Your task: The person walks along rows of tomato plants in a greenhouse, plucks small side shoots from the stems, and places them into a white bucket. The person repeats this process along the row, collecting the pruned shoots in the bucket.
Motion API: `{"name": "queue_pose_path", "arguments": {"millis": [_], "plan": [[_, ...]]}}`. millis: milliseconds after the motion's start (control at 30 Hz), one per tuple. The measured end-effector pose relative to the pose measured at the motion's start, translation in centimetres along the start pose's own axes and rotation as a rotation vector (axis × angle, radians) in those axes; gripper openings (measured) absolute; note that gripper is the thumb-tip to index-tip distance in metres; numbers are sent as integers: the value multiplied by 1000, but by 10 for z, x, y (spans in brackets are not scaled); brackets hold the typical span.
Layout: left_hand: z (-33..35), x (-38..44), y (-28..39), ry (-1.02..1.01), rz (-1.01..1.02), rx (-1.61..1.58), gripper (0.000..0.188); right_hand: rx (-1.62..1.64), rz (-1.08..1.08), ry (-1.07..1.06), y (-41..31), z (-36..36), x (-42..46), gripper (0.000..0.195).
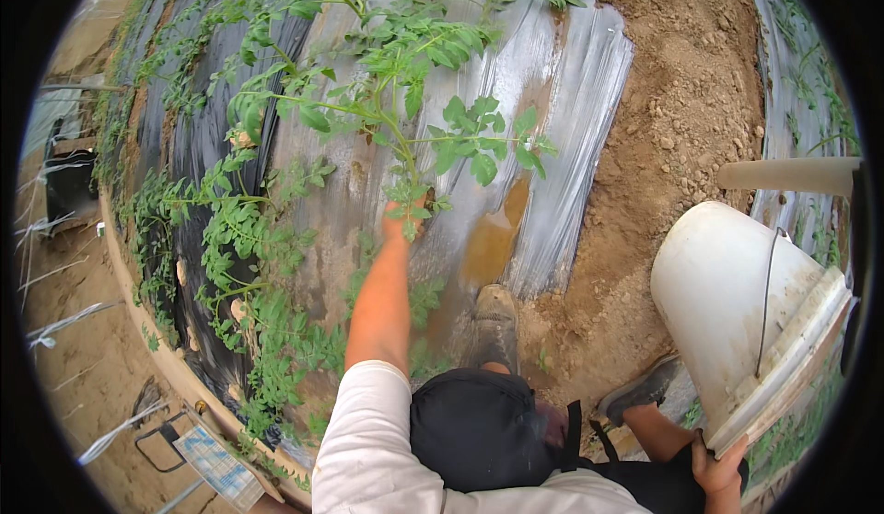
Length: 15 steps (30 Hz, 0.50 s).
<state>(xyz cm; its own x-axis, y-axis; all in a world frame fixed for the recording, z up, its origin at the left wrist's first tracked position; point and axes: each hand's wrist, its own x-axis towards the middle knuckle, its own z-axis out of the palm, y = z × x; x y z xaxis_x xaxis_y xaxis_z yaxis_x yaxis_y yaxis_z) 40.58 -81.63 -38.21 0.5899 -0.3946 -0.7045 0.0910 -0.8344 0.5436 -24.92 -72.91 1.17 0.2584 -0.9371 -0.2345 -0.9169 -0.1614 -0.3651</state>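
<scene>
My left hand (pixel 402 221) reaches forward to the base of a tomato plant (pixel 397 137) growing through plastic mulch film (pixel 442 168). Leaves cover part of its fingers, so whether they close around the stem cannot be seen. On the right, my right hand (pixel 718 464) grips the rim of a white plastic bucket (pixel 718 293) with a wire handle. The bucket is tipped on its side, its mouth turned towards the lower right. What it contains is hidden.
Muddy water (pixel 492 241) pools on the film near my shoe (pixel 496 324). A bare soil furrow (pixel 697 92) runs along the right. More tomato plants (pixel 248 238) crowd the left. A pale pole (pixel 787 175) juts in beyond the bucket. White ties (pixel 124 434) hang at far left.
</scene>
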Motion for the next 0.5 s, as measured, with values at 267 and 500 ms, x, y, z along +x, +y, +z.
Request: {"name": "queue_pose_path", "arguments": {"millis": [267, 500], "plan": [[-12, 46, -16, -145, 470, 175, 48, 21, 23, -211, 23, -8, -8, 31], [-53, 60, -17, -270, 71, 459, 44, -144, -103, -286, 23, -8, -15, 29]]}}
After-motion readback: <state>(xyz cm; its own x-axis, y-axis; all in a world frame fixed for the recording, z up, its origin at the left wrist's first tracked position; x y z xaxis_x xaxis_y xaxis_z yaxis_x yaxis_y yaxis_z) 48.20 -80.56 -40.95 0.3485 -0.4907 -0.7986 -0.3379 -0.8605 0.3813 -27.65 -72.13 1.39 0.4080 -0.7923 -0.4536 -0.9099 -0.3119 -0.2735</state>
